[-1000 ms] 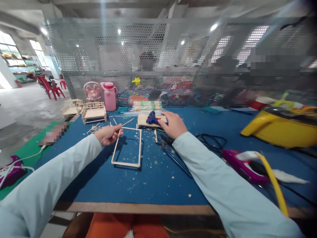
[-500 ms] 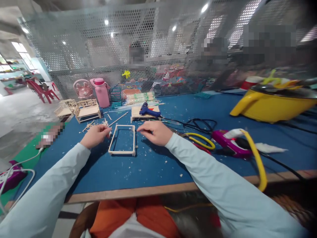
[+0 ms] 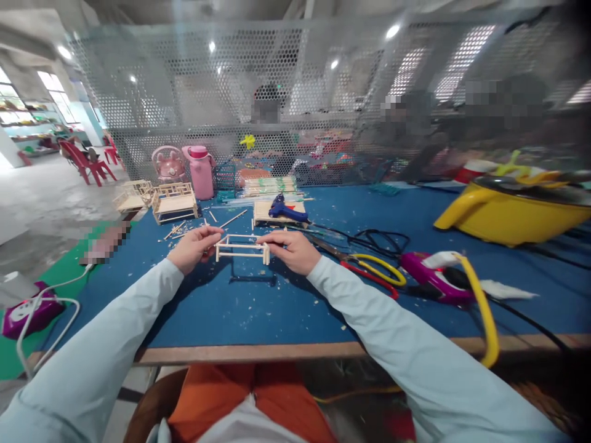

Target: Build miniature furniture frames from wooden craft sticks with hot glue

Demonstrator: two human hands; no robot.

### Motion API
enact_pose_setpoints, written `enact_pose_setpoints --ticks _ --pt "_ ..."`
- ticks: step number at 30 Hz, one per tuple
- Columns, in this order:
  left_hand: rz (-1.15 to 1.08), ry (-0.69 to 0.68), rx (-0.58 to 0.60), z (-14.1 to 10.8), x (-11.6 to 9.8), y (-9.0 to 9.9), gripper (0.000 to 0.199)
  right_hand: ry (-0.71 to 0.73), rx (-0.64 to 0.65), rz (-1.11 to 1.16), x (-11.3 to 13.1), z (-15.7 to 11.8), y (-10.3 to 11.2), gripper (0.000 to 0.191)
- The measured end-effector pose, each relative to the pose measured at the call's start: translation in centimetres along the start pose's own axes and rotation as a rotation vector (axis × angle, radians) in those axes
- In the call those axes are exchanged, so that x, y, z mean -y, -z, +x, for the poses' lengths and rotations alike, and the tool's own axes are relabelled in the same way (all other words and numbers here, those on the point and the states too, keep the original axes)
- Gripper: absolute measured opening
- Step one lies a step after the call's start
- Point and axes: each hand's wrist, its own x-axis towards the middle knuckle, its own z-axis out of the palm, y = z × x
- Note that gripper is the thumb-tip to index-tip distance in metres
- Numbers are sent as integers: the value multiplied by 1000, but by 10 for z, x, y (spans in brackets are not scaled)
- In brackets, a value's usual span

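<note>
Between my two hands a small wooden stick frame [image 3: 242,249] with short legs is held up off the blue table, its shadow falling below it. My left hand [image 3: 196,247] pinches its left end between thumb and fingers. At the right end my right hand [image 3: 293,249] grips the frame near a corner post, fingers closed. Loose sticks [image 3: 178,231] and a long thin stick [image 3: 234,218] lie just beyond my left hand. Behind the frame, a blue glue gun [image 3: 287,210] rests on a wooden stick panel [image 3: 261,212].
Little stick chairs [image 3: 174,202] and a pink bottle [image 3: 201,175] stand at the back left. Scissors with red and yellow handles [image 3: 381,269], a purple power strip [image 3: 434,286] and a yellow pot [image 3: 521,212] are to the right. A perforated metal screen [image 3: 184,92] rises behind.
Both hands have taken hold of the frame, which lay on the table between them, and lifted and tilted it. The whole view has shifted slightly.
</note>
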Motion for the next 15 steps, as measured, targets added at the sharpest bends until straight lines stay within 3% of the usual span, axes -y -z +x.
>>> enact_pose_setpoints --ticks 5,10,12,15 --pt "22 -13 -38 3 6 -1 37 21 -63 -19 0 -1 2 23" --pt "57 -18 -58 8 7 4 39 207 -55 -224 13 -5 3 27" --pt "146 -57 -156 12 6 9 34 247 -14 -375 23 -8 -3 28" --pt "262 -135 -397 19 4 21 24 192 116 -480 36 -12 -14 24"
